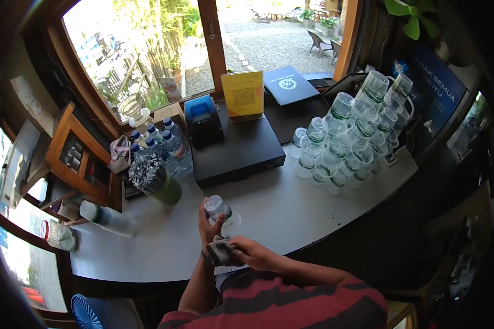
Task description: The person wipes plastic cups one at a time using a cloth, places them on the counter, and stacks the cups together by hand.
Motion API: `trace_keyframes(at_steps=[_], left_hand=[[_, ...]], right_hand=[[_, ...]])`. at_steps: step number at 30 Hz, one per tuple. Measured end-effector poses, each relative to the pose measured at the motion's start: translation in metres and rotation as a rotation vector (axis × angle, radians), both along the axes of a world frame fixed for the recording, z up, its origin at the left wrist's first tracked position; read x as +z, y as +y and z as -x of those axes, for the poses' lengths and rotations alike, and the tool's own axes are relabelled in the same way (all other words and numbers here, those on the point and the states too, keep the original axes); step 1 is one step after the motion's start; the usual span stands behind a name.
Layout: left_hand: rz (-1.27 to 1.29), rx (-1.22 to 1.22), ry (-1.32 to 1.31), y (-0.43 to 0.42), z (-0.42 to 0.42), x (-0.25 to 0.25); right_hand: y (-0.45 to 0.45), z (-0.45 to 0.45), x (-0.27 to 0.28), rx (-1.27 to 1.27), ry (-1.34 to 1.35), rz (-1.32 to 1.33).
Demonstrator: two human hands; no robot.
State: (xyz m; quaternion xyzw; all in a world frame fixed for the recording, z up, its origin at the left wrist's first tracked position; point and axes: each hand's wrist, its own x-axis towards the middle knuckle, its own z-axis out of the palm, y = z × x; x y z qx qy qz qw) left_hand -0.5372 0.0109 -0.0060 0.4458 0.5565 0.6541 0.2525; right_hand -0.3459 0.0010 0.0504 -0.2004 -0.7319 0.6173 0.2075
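Observation:
My left hand (207, 229) is wrapped around a clear plastic cup (218, 207) with a dark green band, held just over the near edge of the white counter (280, 225). A faint clear round outline shows beside the cup; whether it is the cup's own rim or another cup, I cannot tell. My right hand (252, 251) grips a grey cloth (222, 253), close below the cup and in front of my left wrist. The cloth partly hides that wrist.
Stacked plastic cups (348, 140) fill the counter's right side. A black cash drawer (239, 156) carries a yellow sign (242, 96) and a printer (203, 118). Water bottles (175, 147), a green holder of wrapped sticks (167, 189) and a lying cup stack (110, 218) are leftward.

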Motion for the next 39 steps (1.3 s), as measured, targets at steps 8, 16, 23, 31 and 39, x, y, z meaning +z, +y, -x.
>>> trace_keyframes(at_steps=[8, 16, 23, 31, 39], left_hand=[[-0.007, -0.123, 0.068, 0.055, -0.024, -0.031], [-0.171, 0.529, 0.246, -0.011, 0.026, 0.002], [-0.063, 1.319, 0.714, -0.118, 0.260, 0.074], [0.076, 0.606, 0.501, -0.146, 0.366, 0.126], [-0.291, 0.566, 0.342, -0.153, 0.367, 0.188]], right_hand=[[0.039, -0.050, -0.015, -0.543, 0.296, 0.402], [0.053, -0.075, 0.012, -0.718, 0.181, 0.371], [0.052, -0.004, 0.003, -0.532, 0.126, 0.210], [0.033, 0.104, 0.012, -0.389, 0.272, 0.502], [-0.007, 0.150, 0.009, -0.481, 0.409, 0.370]])
